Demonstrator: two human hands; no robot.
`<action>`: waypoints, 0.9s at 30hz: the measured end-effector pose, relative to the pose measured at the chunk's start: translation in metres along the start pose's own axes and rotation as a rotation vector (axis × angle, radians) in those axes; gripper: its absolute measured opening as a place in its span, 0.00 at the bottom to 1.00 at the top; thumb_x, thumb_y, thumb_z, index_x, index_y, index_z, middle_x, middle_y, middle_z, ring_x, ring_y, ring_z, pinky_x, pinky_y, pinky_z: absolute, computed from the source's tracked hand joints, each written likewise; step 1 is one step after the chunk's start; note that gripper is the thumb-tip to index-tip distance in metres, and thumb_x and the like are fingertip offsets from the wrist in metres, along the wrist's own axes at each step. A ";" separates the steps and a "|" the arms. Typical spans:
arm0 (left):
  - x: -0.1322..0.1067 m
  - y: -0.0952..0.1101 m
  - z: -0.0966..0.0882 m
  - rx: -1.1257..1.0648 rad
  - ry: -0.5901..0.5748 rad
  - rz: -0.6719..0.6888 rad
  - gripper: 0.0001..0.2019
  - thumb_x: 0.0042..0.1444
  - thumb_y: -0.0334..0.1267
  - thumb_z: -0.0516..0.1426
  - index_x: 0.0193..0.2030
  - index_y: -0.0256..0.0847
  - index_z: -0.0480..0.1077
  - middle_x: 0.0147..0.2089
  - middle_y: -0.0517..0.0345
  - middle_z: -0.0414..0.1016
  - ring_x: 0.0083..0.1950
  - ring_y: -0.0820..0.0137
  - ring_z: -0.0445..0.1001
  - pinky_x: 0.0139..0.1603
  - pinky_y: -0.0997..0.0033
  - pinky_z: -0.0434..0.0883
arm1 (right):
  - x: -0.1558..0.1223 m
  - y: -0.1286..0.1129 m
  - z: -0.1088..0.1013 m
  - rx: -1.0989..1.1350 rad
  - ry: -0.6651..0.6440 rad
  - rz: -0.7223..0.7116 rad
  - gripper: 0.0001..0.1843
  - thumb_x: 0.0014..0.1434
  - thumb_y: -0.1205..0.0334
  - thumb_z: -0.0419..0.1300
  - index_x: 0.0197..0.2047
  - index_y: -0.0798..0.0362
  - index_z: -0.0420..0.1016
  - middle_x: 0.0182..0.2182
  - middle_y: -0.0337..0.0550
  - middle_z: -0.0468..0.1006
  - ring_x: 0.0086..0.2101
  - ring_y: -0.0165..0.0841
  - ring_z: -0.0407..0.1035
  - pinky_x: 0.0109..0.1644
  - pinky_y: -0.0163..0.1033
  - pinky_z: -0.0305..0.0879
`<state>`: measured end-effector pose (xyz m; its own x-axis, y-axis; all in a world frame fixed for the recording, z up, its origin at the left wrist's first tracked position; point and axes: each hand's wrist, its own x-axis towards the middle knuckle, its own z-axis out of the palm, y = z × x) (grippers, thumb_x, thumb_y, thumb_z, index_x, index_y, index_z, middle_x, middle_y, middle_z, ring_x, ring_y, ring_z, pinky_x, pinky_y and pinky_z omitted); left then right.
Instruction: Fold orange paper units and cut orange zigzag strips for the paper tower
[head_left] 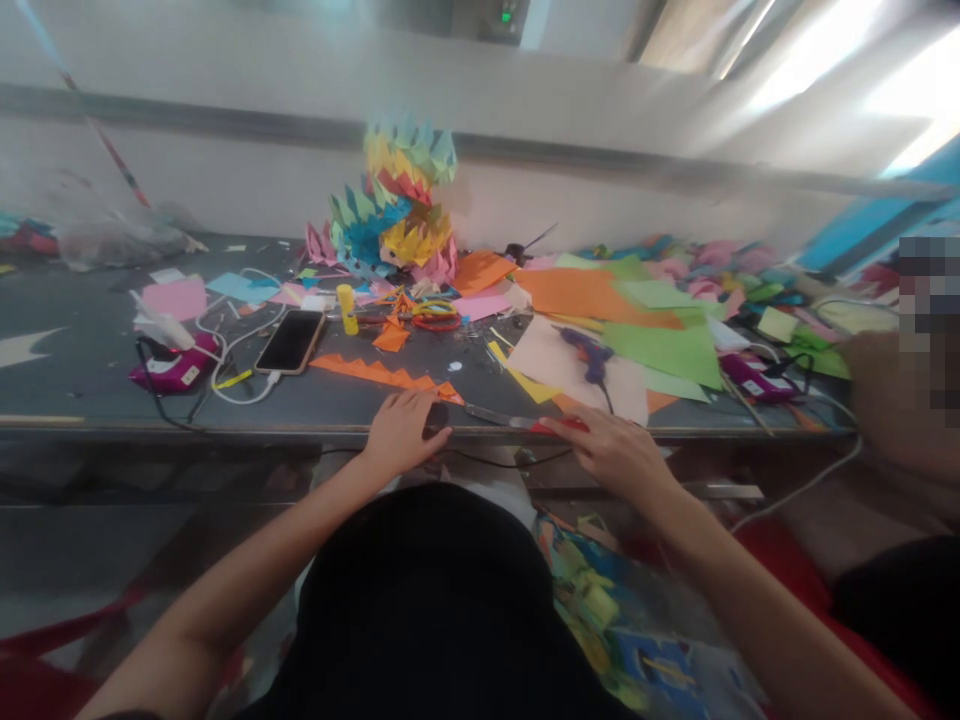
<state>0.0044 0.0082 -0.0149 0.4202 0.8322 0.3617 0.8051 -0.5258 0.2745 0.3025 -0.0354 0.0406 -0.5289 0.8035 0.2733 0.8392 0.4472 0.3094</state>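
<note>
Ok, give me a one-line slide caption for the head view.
Left hand on an orange paper strip, right hand on red-handled scissors, at a paper-strewn table.

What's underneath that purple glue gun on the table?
The purple glue gun lies on a pale peach paper sheet, which overlaps yellow and green sheets. Whatever lies beneath that peach sheet is covered.

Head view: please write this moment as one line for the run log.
left hand: on table edge, touching orange zigzag paper strip | right hand: on red-handled scissors | phone: behind strip
</note>
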 end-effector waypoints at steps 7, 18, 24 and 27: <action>0.010 0.000 -0.017 -0.095 -0.069 -0.032 0.14 0.57 0.48 0.51 0.42 0.40 0.67 0.47 0.53 0.73 0.49 0.62 0.69 0.50 0.61 0.65 | -0.010 0.010 -0.002 0.126 0.049 0.207 0.19 0.57 0.68 0.51 0.49 0.48 0.73 0.39 0.43 0.75 0.37 0.34 0.71 0.34 0.35 0.65; 0.064 -0.028 -0.011 -0.139 -0.154 0.048 0.09 0.58 0.37 0.52 0.43 0.40 0.70 0.43 0.54 0.73 0.48 0.65 0.69 0.51 0.64 0.66 | 0.029 -0.011 0.021 0.598 -0.065 0.344 0.22 0.62 0.57 0.46 0.58 0.51 0.64 0.44 0.44 0.78 0.42 0.38 0.73 0.43 0.42 0.68; 0.064 -0.034 -0.002 -0.100 -0.162 0.089 0.12 0.58 0.38 0.52 0.46 0.40 0.72 0.43 0.53 0.71 0.46 0.65 0.68 0.50 0.65 0.66 | 0.048 -0.026 0.015 0.570 -0.129 0.363 0.21 0.62 0.60 0.46 0.57 0.50 0.66 0.37 0.44 0.80 0.34 0.36 0.75 0.37 0.38 0.68; 0.065 -0.036 0.000 -0.082 -0.169 0.098 0.13 0.59 0.38 0.51 0.47 0.43 0.73 0.43 0.53 0.70 0.46 0.65 0.68 0.49 0.65 0.66 | 0.050 -0.028 0.013 0.515 -0.150 0.360 0.21 0.62 0.60 0.46 0.56 0.51 0.67 0.32 0.43 0.81 0.29 0.36 0.74 0.34 0.38 0.67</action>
<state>0.0026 0.0809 -0.0009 0.5644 0.7905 0.2379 0.7229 -0.6124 0.3199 0.2543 -0.0026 0.0341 -0.2110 0.9678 0.1371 0.9338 0.2410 -0.2645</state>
